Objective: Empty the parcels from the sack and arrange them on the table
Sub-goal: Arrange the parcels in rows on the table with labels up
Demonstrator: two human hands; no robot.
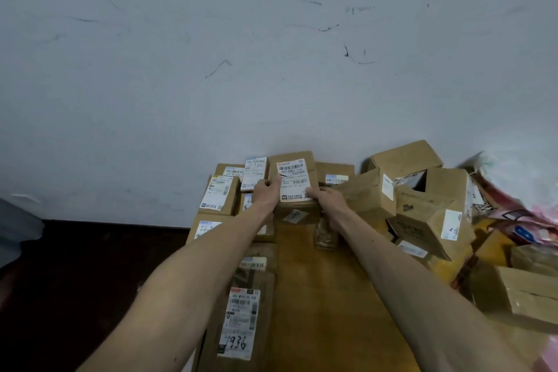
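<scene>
Past the near parcel [238, 320], our left hand [267, 192] and right hand [327, 201] flank the box [294, 178], fingers [271, 183] gripping its sides, length running toward the wall [271, 69].

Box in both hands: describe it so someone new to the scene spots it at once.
Start at the grey wall; cardboard parcels line its foot on the wooden table. Midway along that row is the held box, the left hand and right hand on its sides. Only it has a hand on each side; its tall white barcode label faces the camera.

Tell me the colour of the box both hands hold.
The box is brown cardboard with a white label; head view.
</scene>
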